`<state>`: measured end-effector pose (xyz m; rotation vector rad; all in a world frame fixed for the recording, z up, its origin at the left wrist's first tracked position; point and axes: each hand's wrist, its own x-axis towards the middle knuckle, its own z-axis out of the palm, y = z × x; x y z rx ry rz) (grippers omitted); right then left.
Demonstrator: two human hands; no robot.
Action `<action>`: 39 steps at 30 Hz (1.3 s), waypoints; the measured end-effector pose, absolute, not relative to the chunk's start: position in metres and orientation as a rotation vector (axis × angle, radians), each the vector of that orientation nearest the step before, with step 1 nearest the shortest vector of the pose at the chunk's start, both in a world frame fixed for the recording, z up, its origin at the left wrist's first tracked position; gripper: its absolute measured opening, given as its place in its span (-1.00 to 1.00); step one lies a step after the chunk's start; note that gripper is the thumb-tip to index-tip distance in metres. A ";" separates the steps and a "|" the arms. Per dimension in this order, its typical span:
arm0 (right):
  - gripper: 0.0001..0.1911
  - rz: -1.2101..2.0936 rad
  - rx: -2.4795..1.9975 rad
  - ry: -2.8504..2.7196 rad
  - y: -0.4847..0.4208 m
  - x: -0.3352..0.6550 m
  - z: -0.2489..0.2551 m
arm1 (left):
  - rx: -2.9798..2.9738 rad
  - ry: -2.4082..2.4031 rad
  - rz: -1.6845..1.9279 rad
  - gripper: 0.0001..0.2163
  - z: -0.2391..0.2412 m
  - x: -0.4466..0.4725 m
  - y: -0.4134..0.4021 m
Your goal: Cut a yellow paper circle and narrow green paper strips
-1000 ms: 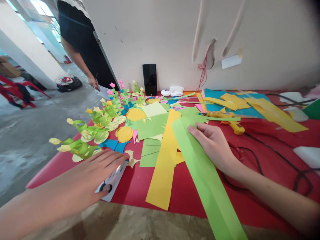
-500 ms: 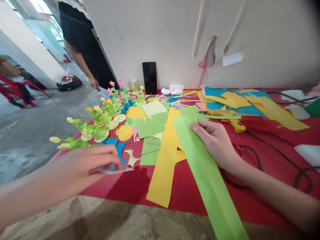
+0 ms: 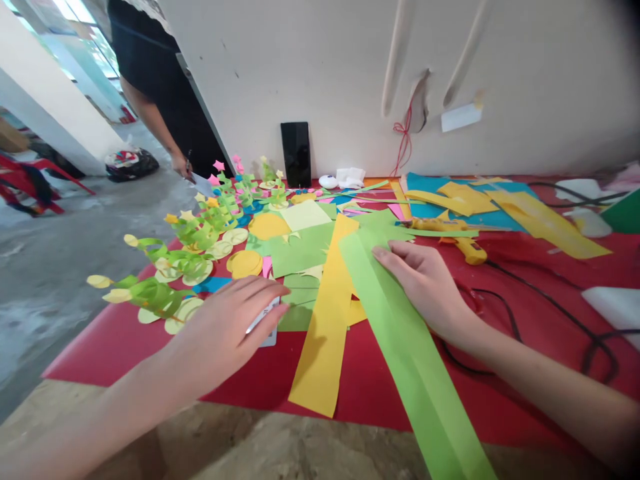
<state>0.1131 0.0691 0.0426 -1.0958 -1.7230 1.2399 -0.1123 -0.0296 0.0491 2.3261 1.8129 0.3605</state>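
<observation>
Pinning green strip (image 3: 400,333) under flat right hand (image 3: 425,283) at 3 o'clock, covering white card (image 3: 267,330) with left hand (image 3: 225,327) at 8 o'clock, grip unclear, risking overhanging strip slipping if pressure lifts.

Daylight comes in from the windows (image 3: 75,20) on my left, bright and washed out there. The table (image 3: 100,347) is evenly lit, and my left hand (image 3: 225,330) throws a soft shadow on the red. Edges bow outward, the right corners go dark, my forearms blur low down — the middle is sharp.
</observation>
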 end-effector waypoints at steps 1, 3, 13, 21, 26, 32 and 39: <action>-0.69 1.283 -1.087 -1.718 0.069 0.112 0.042 | 2.206 1.751 0.440 -0.74 0.050 -0.104 -0.025; -0.71 1.385 -1.053 -1.708 0.067 0.111 0.041 | 1.871 1.552 0.622 -0.77 0.047 -0.088 -0.014; -0.69 1.553 -0.964 -1.876 0.068 0.110 0.038 | 1.284 1.057 0.822 -0.63 0.018 -0.054 0.022; -0.71 1.369 -0.924 -2.073 0.072 0.109 0.030 | 1.248 0.978 0.756 -0.80 0.015 -0.054 0.016; -0.68 1.039 -0.996 -2.109 0.070 0.110 0.026 | 1.248 0.997 0.802 -0.78 0.013 -0.053 0.017; -0.70 0.979 -1.057 -2.030 0.077 0.112 0.026 | 1.250 1.013 0.877 -0.72 0.015 -0.052 0.016; -0.66 1.074 -1.055 -1.994 0.070 0.110 0.028 | 1.309 0.924 0.672 -0.82 0.019 -0.044 0.013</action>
